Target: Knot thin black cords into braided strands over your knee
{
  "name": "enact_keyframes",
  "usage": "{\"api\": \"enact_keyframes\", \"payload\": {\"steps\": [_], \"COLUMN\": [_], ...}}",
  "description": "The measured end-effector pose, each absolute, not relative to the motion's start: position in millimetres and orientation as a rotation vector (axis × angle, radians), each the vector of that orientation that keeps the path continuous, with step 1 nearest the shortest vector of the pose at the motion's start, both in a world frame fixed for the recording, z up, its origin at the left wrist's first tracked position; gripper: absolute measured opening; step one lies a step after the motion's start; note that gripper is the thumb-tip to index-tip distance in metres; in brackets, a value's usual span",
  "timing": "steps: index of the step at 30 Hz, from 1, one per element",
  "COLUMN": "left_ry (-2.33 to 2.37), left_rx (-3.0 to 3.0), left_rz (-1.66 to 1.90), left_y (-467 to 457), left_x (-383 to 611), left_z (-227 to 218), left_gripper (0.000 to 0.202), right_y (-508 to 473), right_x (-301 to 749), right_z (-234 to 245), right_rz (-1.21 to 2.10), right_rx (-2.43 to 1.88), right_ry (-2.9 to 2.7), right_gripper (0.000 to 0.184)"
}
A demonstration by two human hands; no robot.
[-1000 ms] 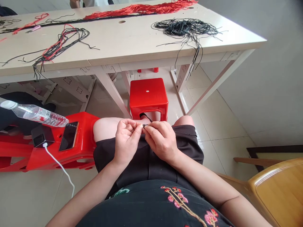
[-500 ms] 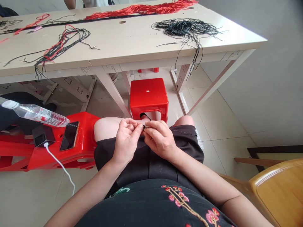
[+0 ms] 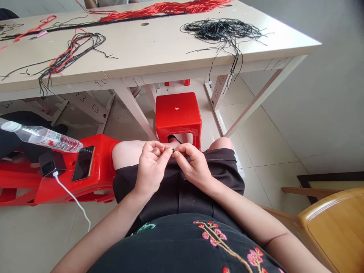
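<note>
Cord (image 3: 173,150), dark and probably thin, sits between our fingertips, held above the lap. Our left hand (image 3: 152,165) pinches it between thumb and fingers; our right hand (image 3: 195,163) pinches it just beside, tips nearly meeting. Half a second ago we could see a small dark loop there; now only a speck shows, and our right thumb lies in plainer sight. Our fingers hide the rest, so we cannot tell how it is knotted or looped.

Beneath the hands lies the dark skirt (image 3: 170,189), and beyond the knees stands a red stool (image 3: 178,110). To our left, a bottle (image 3: 42,136) and a phone (image 3: 83,163) lie on red plastic seating, unmoved. On the table (image 3: 136,49), loose ends of the black heap (image 3: 218,30) hang over the near edge. A red strand (image 3: 85,7) has come into view beside the red bundle (image 3: 167,10), running out past the top edge, which also cuts off the person opposite (image 3: 110,3).
</note>
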State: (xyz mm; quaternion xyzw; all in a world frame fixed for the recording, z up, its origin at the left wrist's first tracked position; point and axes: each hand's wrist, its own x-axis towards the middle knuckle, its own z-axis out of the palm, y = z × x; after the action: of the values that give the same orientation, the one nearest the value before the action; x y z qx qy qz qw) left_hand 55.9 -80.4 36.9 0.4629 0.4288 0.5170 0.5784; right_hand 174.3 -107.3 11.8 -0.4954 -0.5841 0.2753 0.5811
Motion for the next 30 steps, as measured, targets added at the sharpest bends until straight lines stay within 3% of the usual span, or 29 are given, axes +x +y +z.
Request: {"api": "enact_keyframes", "payload": {"steps": [10, 25, 30], "left_ry": [1.034, 1.071, 1.08], "left_rx": [1.327, 1.523, 1.559], "left_rz": [1.217, 1.184, 1.139], "left_y": [-79, -81, -75], "left_x": [51, 47, 44], "left_z": [31, 25, 31], "left_gripper": [0.024, 0.027, 0.022], "right_y": [-108, -111, -115], "right_x": [175, 176, 174], "right_z": [16, 18, 25], "right_rz": [1.165, 1.091, 0.973], "right_rx": [-1.163, -1.258, -1.204], "right_ry": [-0.994, -1.071, -1.173], "right_gripper": [0.023, 0.031, 0.024]}}
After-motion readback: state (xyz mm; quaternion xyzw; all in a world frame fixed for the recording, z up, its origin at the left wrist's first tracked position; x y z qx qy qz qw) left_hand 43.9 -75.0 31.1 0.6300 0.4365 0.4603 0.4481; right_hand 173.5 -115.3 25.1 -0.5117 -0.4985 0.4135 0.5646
